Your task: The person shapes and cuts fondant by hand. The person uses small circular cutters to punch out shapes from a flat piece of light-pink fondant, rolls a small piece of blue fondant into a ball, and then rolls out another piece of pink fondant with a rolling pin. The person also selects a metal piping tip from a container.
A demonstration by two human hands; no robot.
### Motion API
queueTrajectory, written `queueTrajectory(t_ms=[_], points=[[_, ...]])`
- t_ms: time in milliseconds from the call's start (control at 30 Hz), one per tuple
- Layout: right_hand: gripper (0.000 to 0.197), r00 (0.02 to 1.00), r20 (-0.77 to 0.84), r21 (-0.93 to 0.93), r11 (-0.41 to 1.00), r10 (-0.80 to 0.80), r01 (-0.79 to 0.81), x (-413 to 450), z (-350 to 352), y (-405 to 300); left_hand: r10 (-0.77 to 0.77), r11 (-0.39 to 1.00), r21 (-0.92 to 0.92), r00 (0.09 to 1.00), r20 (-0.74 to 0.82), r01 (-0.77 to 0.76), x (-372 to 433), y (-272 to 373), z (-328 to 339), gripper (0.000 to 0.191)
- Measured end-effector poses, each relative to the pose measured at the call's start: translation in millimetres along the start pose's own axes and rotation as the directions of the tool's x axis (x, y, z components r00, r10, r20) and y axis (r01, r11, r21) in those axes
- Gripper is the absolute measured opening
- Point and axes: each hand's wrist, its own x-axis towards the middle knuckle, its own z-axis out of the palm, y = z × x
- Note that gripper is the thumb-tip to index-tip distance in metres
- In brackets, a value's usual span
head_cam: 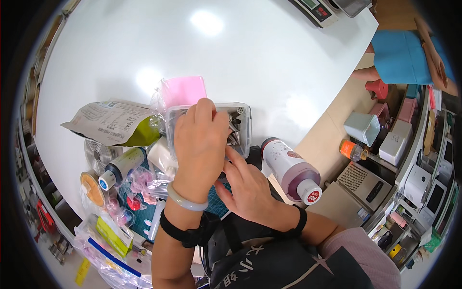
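A clear plastic container (247,108) with metal piping nozzles (236,135) in it stands before me on the white table. My left hand (200,133) reaches over the container with its fingers bent down inside the rim; whether it pinches a nozzle is hidden by the hand. Close to the container's near edge is my right hand (245,184), its fingers apart and fingertips by the rim, with nothing seen in it. A pink plastic box (186,90) is behind the container. To the right lies a large bottle (288,166) of purple-red content with a white cap.
At the left are a foil pouch (112,121), a dark-capped bottle (124,166), a ribbon roll (99,155) and bagged small items (140,184) on a green cutting mat (139,224). A digital scale (321,12) stands at the far right. Another person (404,57) is beyond the table's right edge.
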Motion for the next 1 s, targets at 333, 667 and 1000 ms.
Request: queueTrajectory(t_ms=[333, 667, 1000], points=[[0.045, 0.99, -0.126, 0.114, 0.991, -0.059, 0.074, -7, -3, 10, -0.119, 0.973, -0.207, 0.99, -0.073, 0.102, -8, -2, 0, 0.027], [0.104, 0.867, -0.424, -0.241, 0.955, -0.264, 0.173, -61, -76, 72, -0.574, 0.56, -0.769, 0.814, -0.091, 0.308, -50, -26, -24, 0.034], [0.065, 0.781, -0.544, 0.475, 0.88, 0.307, -0.016, 18, -70, 109, -0.235, 0.916, -0.376, 0.949, -0.212, 0.143, -47, -19, -29, 0.033]])
